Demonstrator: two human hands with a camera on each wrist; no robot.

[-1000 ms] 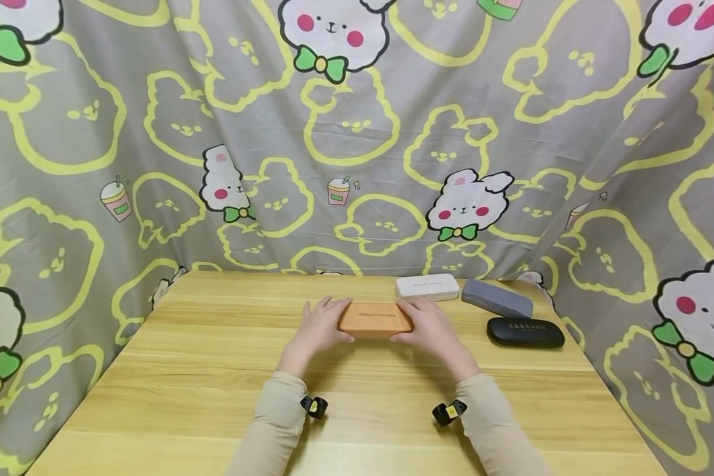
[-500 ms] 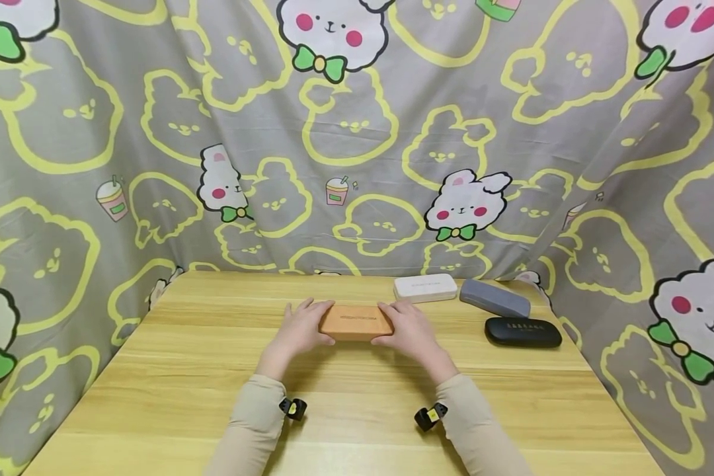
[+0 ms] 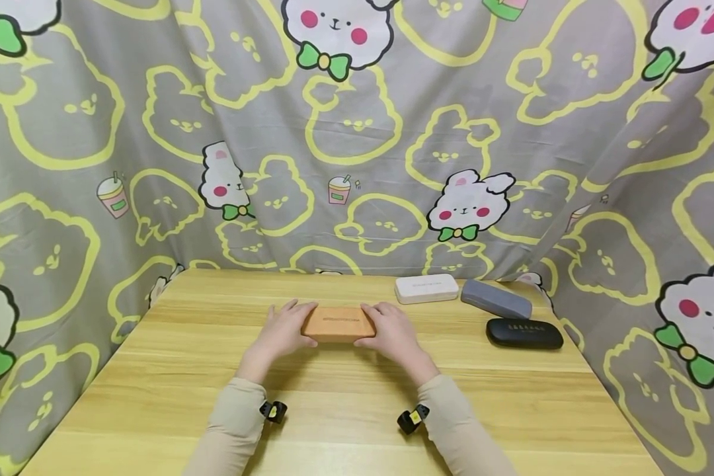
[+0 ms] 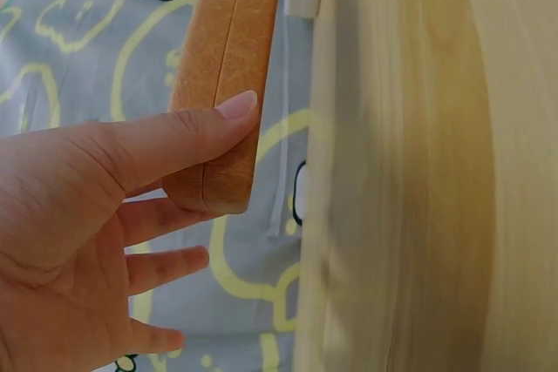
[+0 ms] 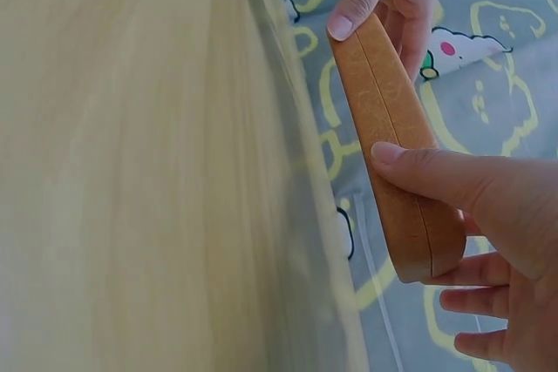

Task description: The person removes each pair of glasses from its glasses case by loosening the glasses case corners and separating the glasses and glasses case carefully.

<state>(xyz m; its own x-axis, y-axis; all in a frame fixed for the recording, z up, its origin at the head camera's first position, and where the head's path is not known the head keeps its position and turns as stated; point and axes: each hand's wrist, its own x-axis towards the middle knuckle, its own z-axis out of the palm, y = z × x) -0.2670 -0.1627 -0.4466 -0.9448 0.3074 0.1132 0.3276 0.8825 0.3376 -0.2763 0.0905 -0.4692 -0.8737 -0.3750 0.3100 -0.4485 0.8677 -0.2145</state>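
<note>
An orange-brown glasses case (image 3: 339, 322) with small lettering on its lid is held level between two hands, over the middle of the table. My left hand (image 3: 282, 330) grips its left end and my right hand (image 3: 391, 332) its right end. In the left wrist view, the left thumb (image 4: 196, 132) lies across the case's front seam while the other fingers reach behind and below. The right wrist view has the right thumb (image 5: 427, 167) pressed on the same long side, and a closed seam runs along the case (image 5: 397, 128).
Three more glasses cases lie at the back right of the wooden table (image 3: 172, 370): a white one (image 3: 426, 288), a grey one (image 3: 496, 299) and a black one (image 3: 525, 333). Behind the table hangs a grey curtain (image 3: 381, 145) with cartoon prints.
Both hands have carried the orange-brown glasses case to the left and slightly nearer, away from the white case. Their hold looks the same, and the other cases stay put.
</note>
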